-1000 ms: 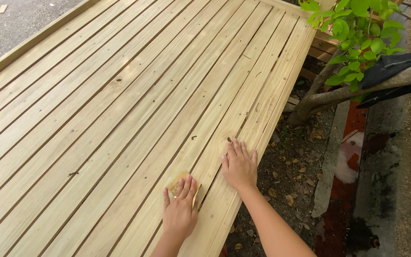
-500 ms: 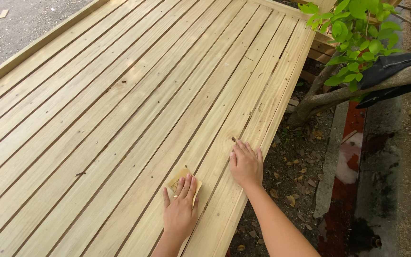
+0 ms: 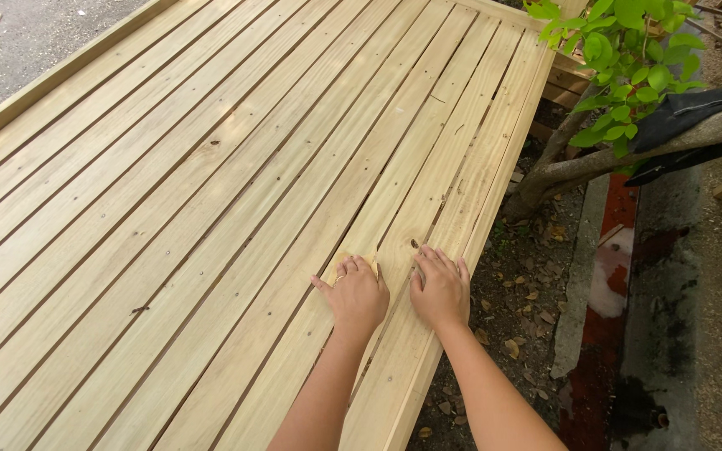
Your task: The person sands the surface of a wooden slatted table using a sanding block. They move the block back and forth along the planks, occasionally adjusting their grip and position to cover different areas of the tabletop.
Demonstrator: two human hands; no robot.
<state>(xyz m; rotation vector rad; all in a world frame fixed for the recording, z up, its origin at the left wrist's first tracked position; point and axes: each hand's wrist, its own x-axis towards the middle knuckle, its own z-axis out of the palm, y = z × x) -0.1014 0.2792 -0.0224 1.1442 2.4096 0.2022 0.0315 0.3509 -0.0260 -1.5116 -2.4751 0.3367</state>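
The deck fills most of the view: pale slatted boards running from the near left up to the far right, with narrow dark gaps and small screw heads between them. Past its right edge lie bare soil with dry leaves, a concrete curb, and a leaning trunk with green leaves and a dark cloth draped over it. Gravel shows at the far left.

Both hands rest near the right edge, side by side on 2 neighbouring boards. The left hand presses flat on a small tan pad, probably sandpaper, almost wholly hidden beneath it; its fingers are held together over the pad, thumb out to the left. The right hand lies palm down on the bare board just beside it, fingers slightly spread and holding nothing. A dark knot sits just beyond its fingertips.

Likely risks: bare skin sliding along raw wood could pick up a splinter, a fingertip could catch in a gap or on a screw head, and the pad could slip out sideways under uneven pressure. Weight leaned on the outermost board could let the right hand slide off the edge.

No containers are in view.
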